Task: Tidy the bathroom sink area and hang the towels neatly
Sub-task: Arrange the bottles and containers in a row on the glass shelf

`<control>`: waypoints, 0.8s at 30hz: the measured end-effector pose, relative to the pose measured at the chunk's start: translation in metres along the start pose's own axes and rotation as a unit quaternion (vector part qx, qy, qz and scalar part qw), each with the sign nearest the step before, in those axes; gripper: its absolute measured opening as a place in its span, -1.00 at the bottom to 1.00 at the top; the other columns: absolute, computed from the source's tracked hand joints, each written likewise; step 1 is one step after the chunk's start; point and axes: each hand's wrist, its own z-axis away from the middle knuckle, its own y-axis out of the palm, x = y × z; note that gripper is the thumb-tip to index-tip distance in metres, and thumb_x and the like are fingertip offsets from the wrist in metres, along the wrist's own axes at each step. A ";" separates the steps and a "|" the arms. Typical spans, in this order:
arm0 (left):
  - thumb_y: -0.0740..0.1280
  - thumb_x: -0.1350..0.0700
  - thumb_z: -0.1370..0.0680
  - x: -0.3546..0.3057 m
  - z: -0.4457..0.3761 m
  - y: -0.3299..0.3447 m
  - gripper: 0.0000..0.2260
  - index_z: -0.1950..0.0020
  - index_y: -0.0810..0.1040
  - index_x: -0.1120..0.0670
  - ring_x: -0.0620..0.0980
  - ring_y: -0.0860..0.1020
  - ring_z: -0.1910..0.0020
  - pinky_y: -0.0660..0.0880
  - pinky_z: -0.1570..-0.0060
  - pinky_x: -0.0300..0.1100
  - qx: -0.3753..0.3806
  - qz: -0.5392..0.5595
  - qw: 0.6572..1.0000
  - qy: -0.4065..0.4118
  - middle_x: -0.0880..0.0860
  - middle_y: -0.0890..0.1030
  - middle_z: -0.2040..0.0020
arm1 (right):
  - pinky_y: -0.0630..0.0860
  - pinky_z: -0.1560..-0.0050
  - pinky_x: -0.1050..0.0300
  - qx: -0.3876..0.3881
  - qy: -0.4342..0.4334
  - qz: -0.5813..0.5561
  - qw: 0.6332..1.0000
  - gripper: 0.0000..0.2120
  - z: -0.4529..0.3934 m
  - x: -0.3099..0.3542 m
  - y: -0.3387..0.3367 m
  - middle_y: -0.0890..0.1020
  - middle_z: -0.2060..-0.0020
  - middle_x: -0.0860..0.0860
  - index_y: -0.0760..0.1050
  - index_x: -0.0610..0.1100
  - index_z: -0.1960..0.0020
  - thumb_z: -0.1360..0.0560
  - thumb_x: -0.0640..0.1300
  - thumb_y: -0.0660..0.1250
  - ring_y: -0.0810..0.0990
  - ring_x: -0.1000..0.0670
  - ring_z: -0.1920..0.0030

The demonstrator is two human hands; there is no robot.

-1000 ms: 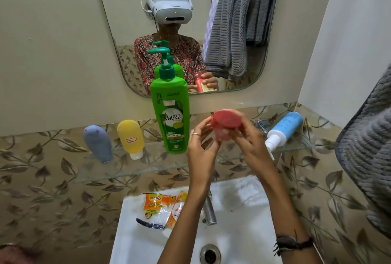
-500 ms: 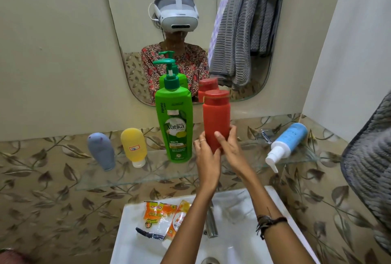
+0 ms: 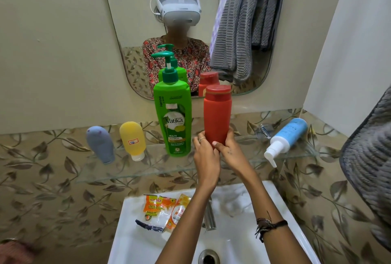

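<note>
A red bottle [image 3: 217, 113] stands upright on the glass shelf [image 3: 148, 168], just right of the green pump shampoo bottle [image 3: 174, 120]. My left hand [image 3: 206, 158] and my right hand [image 3: 229, 151] both wrap its lower part. A grey tube [image 3: 100, 144] and a yellow tube [image 3: 132, 140] stand cap-down on the shelf's left. A blue-and-white pump bottle [image 3: 284, 139] lies on its side at the shelf's right. A grey towel [image 3: 372, 158] hangs at the right edge.
Below the shelf is the white sink [image 3: 281, 221], with orange scrub-pad packets [image 3: 163, 208] on its back-left rim, a steel tap [image 3: 209, 215] and the drain [image 3: 208, 257]. The mirror [image 3: 131, 31] shows a person wearing a headset and more grey towels.
The red bottle went from tilted in both hands in front of the shelf to upright on the shelf beside the green bottle. Both hands slid down to its base.
</note>
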 end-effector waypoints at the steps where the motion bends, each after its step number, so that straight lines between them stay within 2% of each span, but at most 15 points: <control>1: 0.24 0.28 -0.52 -0.001 0.000 0.000 -0.63 -0.32 0.29 0.20 0.14 0.47 -0.17 0.42 -0.08 -0.08 0.004 -0.002 1.000 -0.005 0.16 0.39 -0.25 | 0.29 -0.22 0.26 -0.002 0.005 0.003 1.000 -0.43 0.002 0.002 0.000 0.37 -0.33 -0.13 0.01 -0.24 -0.45 -0.53 -0.32 0.20 0.38 0.00 -0.28; 5: 0.28 0.26 -0.51 -0.004 0.003 -0.002 -0.54 -0.37 0.24 0.19 0.12 0.43 -0.24 0.44 -0.18 -0.04 0.007 0.016 1.000 -0.014 0.15 0.34 -0.29 | 0.20 -0.44 0.01 -0.020 0.000 0.048 0.999 -0.37 0.014 0.008 -0.001 0.19 -0.45 -0.18 -0.09 -0.21 -0.50 -0.54 -0.32 0.17 0.27 -0.12 -0.42; 8: 0.32 0.17 -0.51 -0.003 0.020 0.001 -0.50 -0.40 0.20 0.16 0.10 0.43 -0.18 0.50 -0.11 0.01 -0.048 0.039 0.998 -0.011 0.14 0.29 -0.27 | 0.14 -0.40 0.12 -0.051 0.001 0.075 0.996 -0.32 0.031 0.012 -0.001 -0.02 -0.51 -0.12 -0.21 -0.15 -0.51 -0.57 -0.26 0.15 0.12 -0.08 -0.48; 11: 0.29 0.12 -0.53 -0.007 0.047 0.011 -0.68 -0.27 0.34 0.09 -0.04 0.41 -0.05 0.51 -0.01 -0.08 -0.118 0.036 0.991 0.044 0.08 0.38 -0.15 | 0.07 -0.31 0.40 -0.107 -0.036 0.072 0.991 -0.36 0.044 0.018 -0.011 -0.03 -0.52 -0.06 -0.12 -0.15 -0.52 -0.56 -0.24 0.17 0.09 0.03 -0.48; 13: 0.24 0.19 -0.55 -0.014 0.054 0.020 -0.80 -0.17 0.41 0.05 -0.11 0.40 0.00 0.50 0.02 -0.13 -0.078 0.069 0.990 0.096 0.03 0.42 -0.09 | 0.01 -0.21 0.65 -0.148 -0.071 0.095 0.982 -0.44 0.047 0.023 -0.028 0.09 -0.50 -0.09 0.04 -0.19 -0.50 -0.56 -0.29 0.17 0.14 0.10 -0.42; 14: 0.22 0.23 -0.55 -0.019 0.053 0.024 -0.82 -0.13 0.45 0.07 -0.10 0.42 0.01 0.49 0.02 -0.13 -0.042 0.091 0.988 0.115 0.03 0.44 -0.05 | 0.01 -0.20 0.66 -0.166 -0.085 0.113 0.976 -0.48 0.047 0.024 -0.040 0.16 -0.48 -0.11 0.13 -0.21 -0.47 -0.55 -0.33 0.16 0.18 0.09 -0.40; 16: 0.22 0.31 -0.52 -0.029 0.043 0.031 -0.82 -0.07 0.51 0.14 -0.06 0.47 0.05 0.46 0.03 -0.22 0.019 0.126 0.980 0.154 0.07 0.48 0.00 | 0.08 -0.25 0.53 -0.195 -0.096 0.157 0.963 -0.54 0.047 0.021 -0.065 0.29 -0.43 -0.14 0.31 -0.22 -0.40 -0.52 -0.42 0.12 0.29 -0.01 -0.40; 18: 0.23 0.37 -0.49 -0.036 0.028 0.040 -0.80 -0.04 0.55 0.20 -0.04 0.50 0.08 0.42 0.04 -0.29 0.070 0.128 0.973 0.178 0.12 0.53 0.03 | 0.16 -0.28 0.39 -0.212 -0.080 0.198 0.954 -0.45 0.046 0.012 -0.091 0.35 -0.39 -0.16 0.41 -0.24 -0.33 -0.41 -0.56 0.08 0.34 -0.08 -0.38; 20: 0.24 0.39 -0.47 -0.040 0.012 0.049 -0.77 -0.08 0.55 0.24 0.06 0.54 0.02 0.43 0.00 -0.22 0.131 0.105 0.970 0.176 0.19 0.58 0.00 | 0.22 -0.30 0.28 -0.212 -0.049 0.241 0.946 -0.34 0.046 0.000 -0.113 0.36 -0.38 -0.17 0.44 -0.23 -0.30 -0.29 -0.63 0.06 0.34 -0.12 -0.38; 22: 0.26 0.40 -0.45 -0.042 -0.001 0.057 -0.73 -0.11 0.57 0.24 0.11 0.58 -0.04 0.45 -0.04 -0.18 0.193 0.084 0.965 0.159 0.22 0.63 -0.04 | 0.27 -0.31 0.15 -0.205 -0.021 0.285 0.936 -0.33 0.047 -0.012 -0.127 0.34 -0.40 -0.17 0.45 -0.21 -0.30 -0.28 -0.62 0.10 0.33 -0.15 -0.39; 24: 0.25 0.41 -0.43 -0.045 -0.006 0.063 -0.69 -0.11 0.60 0.20 0.11 0.60 -0.05 0.51 -0.07 -0.13 0.222 0.076 0.960 0.154 0.19 0.66 -0.06 | 0.26 -0.33 0.08 -0.187 -0.011 0.307 0.933 -0.33 0.046 -0.020 -0.132 0.31 -0.42 -0.18 0.43 -0.20 -0.31 -0.28 -0.62 0.13 0.31 -0.17 -0.40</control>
